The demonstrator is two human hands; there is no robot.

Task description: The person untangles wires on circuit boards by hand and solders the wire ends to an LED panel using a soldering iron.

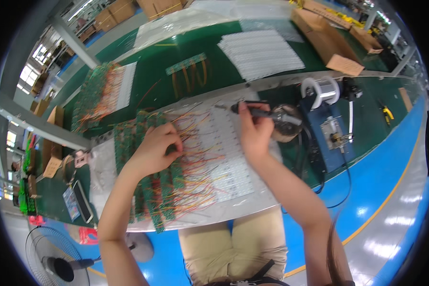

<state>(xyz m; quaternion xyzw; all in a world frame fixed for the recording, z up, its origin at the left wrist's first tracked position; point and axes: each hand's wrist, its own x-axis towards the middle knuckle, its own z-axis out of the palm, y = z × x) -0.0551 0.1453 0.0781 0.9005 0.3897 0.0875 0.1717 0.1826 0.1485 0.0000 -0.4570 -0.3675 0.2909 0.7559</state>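
Observation:
My left hand (pixel 159 148) rests over rows of narrow green circuit boards (pixel 155 193), its thumb and fingers curled together. Whatever lies between those fingertips is too small to make out. Red, yellow and dark wires (pixel 200 159) run rightward from the boards across a white sheet with a grid of small spots (pixel 236 178). Above the sheet's far right part, my right hand (pixel 256 131) is closed round the dark handle of a soldering iron (pixel 258 112), whose thin end points left. A round dark-topped holder (pixel 287 131) stands just right of that hand.
At right, a solder wire spool (pixel 321 91) stands by a blue-based fixture (pixel 326 136), with yellow-handled pliers (pixel 387 114) beyond. White sheets (pixel 262 55), a single wired board (pixel 186 63) and more wired boards (pixel 97 93) lie farther back. A phone (pixel 82 201) lies at left.

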